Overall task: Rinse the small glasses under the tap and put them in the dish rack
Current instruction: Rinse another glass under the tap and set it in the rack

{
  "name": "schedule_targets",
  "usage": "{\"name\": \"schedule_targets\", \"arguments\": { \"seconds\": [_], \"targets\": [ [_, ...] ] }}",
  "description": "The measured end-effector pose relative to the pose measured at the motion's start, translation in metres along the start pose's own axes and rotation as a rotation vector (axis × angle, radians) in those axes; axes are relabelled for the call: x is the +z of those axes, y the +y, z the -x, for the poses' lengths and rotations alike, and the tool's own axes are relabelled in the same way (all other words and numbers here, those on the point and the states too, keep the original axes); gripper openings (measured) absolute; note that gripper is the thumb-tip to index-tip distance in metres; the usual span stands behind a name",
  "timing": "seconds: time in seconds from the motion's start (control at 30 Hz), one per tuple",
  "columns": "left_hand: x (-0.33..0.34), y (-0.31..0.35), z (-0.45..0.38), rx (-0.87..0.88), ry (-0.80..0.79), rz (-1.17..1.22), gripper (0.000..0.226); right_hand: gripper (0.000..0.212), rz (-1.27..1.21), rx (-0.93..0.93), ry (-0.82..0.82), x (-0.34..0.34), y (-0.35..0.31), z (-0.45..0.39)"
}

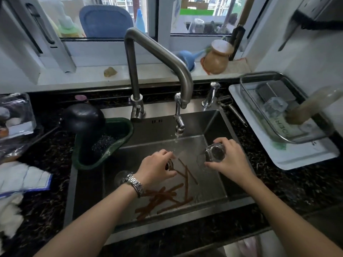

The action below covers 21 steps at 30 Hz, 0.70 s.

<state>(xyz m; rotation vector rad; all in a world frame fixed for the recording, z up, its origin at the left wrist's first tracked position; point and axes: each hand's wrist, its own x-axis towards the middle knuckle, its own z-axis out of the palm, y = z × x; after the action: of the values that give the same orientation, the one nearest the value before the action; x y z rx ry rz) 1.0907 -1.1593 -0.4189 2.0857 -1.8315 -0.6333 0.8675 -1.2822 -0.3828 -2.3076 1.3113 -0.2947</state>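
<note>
The small clear drinking glass (214, 152) is held on its side over the right half of the stainless steel sink (213, 123), the right hand (227, 160) curled round it, beside the thin stream from the grey angular tap (179, 125). The left hand (157, 166) reaches toward the drain with fingers bent; whether it holds anything cannot be told. Judged risks: a wet glass slipping onto steel, and the metal wire dish rack (284, 110) at the counter's right edge already being crowded.

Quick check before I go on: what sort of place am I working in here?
Most likely a home kitchen: a steel sink with a running tap set in a dark stone counter under a window, and a dish rack on a tray to the right.
</note>
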Motion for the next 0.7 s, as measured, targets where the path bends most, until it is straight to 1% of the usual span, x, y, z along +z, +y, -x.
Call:
{"name": "schedule_targets", "arguments": {
  "seconds": [0.3, 0.57, 0.7],
  "targets": [
    [0.01, 0.033, -0.015, 0.037, -0.075, -0.038, 0.05, 0.067, 0.012, 0.018, 0.026, -0.017, 0.015, 0.008],
    [0.025, 0.076, -0.037, -0.038, -0.192, -0.075, 0.052, 0.069, -0.005, -0.023, -0.03, -0.037, 0.043, 0.004],
    [0.035, 0.102, -0.056, -0.05, -0.202, -0.14, 0.05, 0.069, -0.022, -0.068, -0.054, -0.049, 0.062, -0.001]
  ]
}}
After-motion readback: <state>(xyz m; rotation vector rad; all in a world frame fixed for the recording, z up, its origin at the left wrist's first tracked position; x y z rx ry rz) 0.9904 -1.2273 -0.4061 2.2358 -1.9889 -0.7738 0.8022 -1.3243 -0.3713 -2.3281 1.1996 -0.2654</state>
